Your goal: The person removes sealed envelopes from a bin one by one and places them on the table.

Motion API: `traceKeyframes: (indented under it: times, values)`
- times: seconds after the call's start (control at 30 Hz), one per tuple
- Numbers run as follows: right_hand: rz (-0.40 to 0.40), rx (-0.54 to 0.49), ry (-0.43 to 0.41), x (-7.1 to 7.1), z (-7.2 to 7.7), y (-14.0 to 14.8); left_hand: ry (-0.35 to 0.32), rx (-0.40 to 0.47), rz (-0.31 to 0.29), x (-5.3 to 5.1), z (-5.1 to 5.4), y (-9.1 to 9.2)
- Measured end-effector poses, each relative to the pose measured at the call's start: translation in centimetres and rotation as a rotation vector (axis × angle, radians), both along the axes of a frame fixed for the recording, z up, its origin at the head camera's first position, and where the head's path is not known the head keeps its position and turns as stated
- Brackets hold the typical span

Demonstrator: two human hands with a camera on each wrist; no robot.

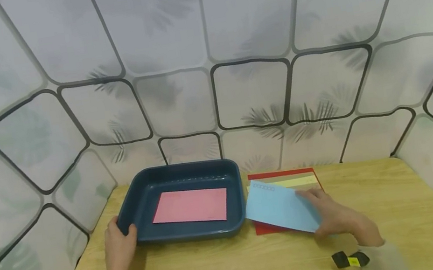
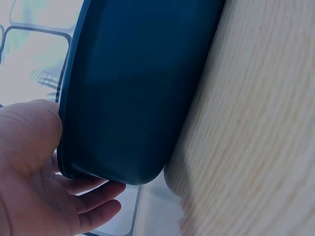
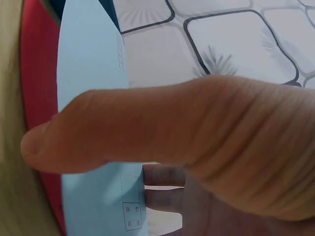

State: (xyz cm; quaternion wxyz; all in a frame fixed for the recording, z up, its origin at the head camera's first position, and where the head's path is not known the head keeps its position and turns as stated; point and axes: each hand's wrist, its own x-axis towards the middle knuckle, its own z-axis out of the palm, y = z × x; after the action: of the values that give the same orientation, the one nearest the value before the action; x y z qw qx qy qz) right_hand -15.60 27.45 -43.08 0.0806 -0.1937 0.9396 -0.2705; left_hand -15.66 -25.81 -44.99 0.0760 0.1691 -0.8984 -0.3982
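My left hand (image 1: pixel 120 245) grips the near left corner of a dark blue plastic tray (image 1: pixel 190 234); in the left wrist view the thumb lies at the rim and the fingers are by the outer wall. Inside the tray a pink envelope (image 1: pixel 191 206) lies flat. With the thumb on one side and fingers on the other, my right hand (image 1: pixel 335 216) holds a light blue envelope (image 1: pixel 280 206), tilted, its left corner beside the tray's right wall. Partly covered beneath it are a red envelope (image 1: pixel 267 228) and a pale yellow envelope (image 1: pixel 304 181).
Tray and envelopes are on a light wood table (image 1: pixel 384 203). Behind it stands a pale patterned wall covering (image 1: pixel 252 91), close to the tray's far side. Black bands (image 1: pixel 351 260) are on both wrists.
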Motion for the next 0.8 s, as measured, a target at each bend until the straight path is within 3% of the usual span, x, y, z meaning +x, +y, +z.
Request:
traceKeyframes:
  times: [0.27, 0.53, 0.8]
  values:
    - [0.013, 0.039, -0.061, 0.9, -0.4, 0.2, -0.006, 0.002, 0.007, 0.0, -0.1, 0.1]
    - [0.003, 0.039, -0.114, 0.8, 0.0, -0.6, -0.003, 0.003, 0.008, -0.1, 0.1, 0.2]
    - [0.016, 0.118, -0.05, 0.6, -0.7, -1.0, -0.023, 0.007, 0.002, 0.1, 0.1, 0.1]
